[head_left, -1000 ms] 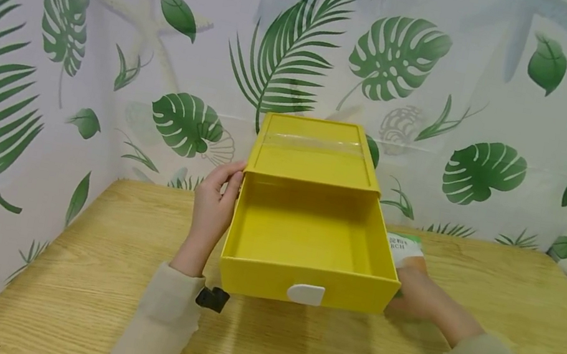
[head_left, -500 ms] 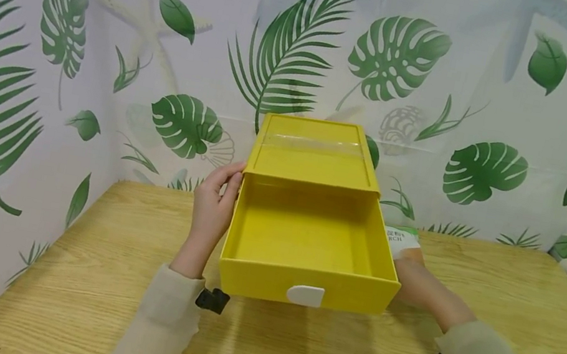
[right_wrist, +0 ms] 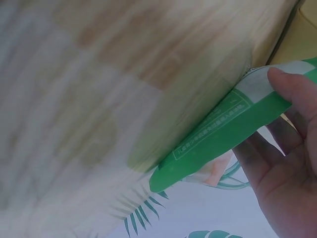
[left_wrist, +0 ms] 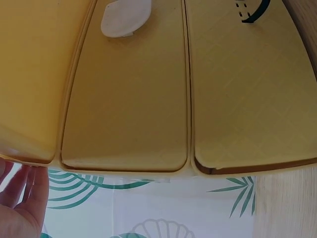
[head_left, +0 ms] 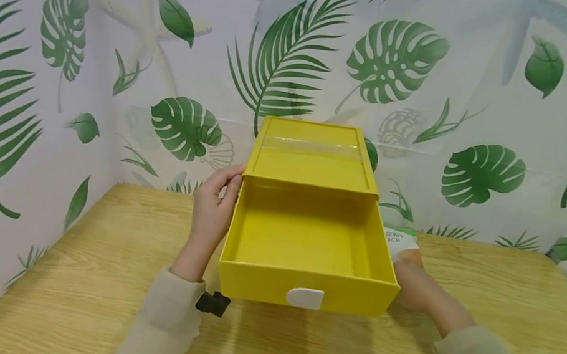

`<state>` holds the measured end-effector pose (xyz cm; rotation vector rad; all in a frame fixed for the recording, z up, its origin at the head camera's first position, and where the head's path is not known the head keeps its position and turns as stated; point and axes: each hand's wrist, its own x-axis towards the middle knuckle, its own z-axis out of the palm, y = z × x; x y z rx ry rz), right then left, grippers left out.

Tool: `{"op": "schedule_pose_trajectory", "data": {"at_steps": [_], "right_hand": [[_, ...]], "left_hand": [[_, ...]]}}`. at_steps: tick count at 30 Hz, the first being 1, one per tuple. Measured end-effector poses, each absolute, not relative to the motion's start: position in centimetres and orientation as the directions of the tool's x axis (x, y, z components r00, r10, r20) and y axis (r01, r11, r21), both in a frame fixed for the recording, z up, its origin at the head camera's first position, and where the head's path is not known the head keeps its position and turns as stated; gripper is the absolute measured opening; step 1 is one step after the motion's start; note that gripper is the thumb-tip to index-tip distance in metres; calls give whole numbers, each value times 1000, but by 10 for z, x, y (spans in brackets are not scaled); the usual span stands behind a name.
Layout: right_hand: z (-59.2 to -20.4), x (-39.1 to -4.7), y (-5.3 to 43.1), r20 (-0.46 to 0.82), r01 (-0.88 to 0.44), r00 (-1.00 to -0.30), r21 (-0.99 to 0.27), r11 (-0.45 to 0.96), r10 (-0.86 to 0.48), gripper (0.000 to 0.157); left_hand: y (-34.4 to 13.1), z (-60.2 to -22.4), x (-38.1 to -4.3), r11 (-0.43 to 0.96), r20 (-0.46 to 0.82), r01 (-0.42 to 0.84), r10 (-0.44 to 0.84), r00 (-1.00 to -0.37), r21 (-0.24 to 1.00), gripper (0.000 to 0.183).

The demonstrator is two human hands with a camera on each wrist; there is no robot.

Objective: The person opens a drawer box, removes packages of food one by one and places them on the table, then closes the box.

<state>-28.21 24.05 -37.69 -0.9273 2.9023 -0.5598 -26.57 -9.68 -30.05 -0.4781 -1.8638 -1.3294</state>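
Note:
A yellow drawer cabinet (head_left: 314, 166) stands in the middle of the table, its top drawer (head_left: 302, 234) pulled out with nothing in it. My left hand (head_left: 214, 206) rests against the cabinet's left side near the front edge of the top; its fingers (left_wrist: 37, 191) lie along that edge in the left wrist view. On the right, beside the cabinet, my right hand (right_wrist: 290, 158) grips a green and white starch packet (right_wrist: 213, 134) between thumb and fingers. The drawer partly hides this hand and packet in the head view.
Two lower drawer fronts, one with a white tab handle (left_wrist: 126, 17) and one with a dark handle (left_wrist: 258, 11), show in the left wrist view. The wooden table (head_left: 97, 296) runs up to a leaf-patterned backdrop (head_left: 311, 49).
My right hand has shifted slightly left and away from me with the starch packet, along the cabinet's right side. The left hand and the pulled-out drawer have stayed in place.

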Motion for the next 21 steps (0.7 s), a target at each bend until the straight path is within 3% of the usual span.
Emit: {"op": "schedule_pose_trajectory", "data": {"at_steps": [8,15,21], "right_hand": [[-377,-279,242,93,-541,-830,-369,756,-549,5],[-366,-268,246,176,-502,-863,-405,764,-474,41],[-351,-254,243,211,-435,-900,-460,774,-381,56]], "left_hand": [[-97,-299,-261,347,763,693,-125,-634,632,24],[-96,-301,-263,346,755,686,-122,-644,640,24],[-96,-303,-264,349,754,684,-122,-645,641,25]]}}
